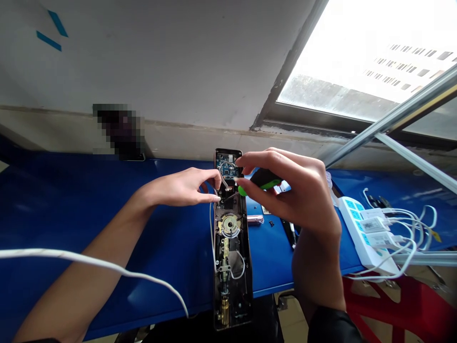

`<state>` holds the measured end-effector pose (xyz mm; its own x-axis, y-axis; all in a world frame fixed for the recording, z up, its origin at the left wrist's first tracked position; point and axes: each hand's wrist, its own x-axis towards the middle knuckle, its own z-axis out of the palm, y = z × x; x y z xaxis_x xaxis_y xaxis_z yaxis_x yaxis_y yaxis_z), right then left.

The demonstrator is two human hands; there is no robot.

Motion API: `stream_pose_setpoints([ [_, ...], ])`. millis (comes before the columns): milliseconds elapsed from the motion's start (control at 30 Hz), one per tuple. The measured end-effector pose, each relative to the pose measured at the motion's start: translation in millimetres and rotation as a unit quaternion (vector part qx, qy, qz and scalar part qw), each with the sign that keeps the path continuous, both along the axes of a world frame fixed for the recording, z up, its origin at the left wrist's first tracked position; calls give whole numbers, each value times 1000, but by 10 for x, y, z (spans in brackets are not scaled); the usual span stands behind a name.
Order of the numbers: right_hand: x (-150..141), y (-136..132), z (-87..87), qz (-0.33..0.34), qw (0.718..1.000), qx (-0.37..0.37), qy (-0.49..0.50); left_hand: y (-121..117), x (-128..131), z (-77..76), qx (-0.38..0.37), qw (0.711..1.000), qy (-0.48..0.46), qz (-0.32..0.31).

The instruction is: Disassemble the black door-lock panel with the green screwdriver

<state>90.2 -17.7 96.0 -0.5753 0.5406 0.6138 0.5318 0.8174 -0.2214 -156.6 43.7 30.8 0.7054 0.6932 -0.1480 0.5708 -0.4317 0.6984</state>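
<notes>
A long black electronic door lock casing lies lengthwise in front of me, its inside exposed. At its far end sits a blue circuit board; nearer me are a round metal part and a brass-coloured cylinder. My right hand is closed around a black and green screwdriver, whose thin shaft slants down left into the casing below the board. My left hand grips at the casing's left edge with thumb and curled fingers, near the screwdriver tip. The tip's exact contact is hard to see.
A white power strip with plugged chargers and tangled white cables stands right on the blue table. A pink cylinder and small black screws lie beside the casing. A white cable crosses my left forearm. A red stool stands below right.
</notes>
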Motion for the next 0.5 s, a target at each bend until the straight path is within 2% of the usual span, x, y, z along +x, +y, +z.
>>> stream_pose_setpoints([
  [167,2,-24,15,17,999,-28,0,-8,3,3,-1,1000,-2,1],
  [367,0,-15,5,7,1000,-1,2,-12,4,15,1,1000,7,-3],
  [500,1,-30,9,26,999,-29,5,-10,10,18,-4,1000,6,-2],
])
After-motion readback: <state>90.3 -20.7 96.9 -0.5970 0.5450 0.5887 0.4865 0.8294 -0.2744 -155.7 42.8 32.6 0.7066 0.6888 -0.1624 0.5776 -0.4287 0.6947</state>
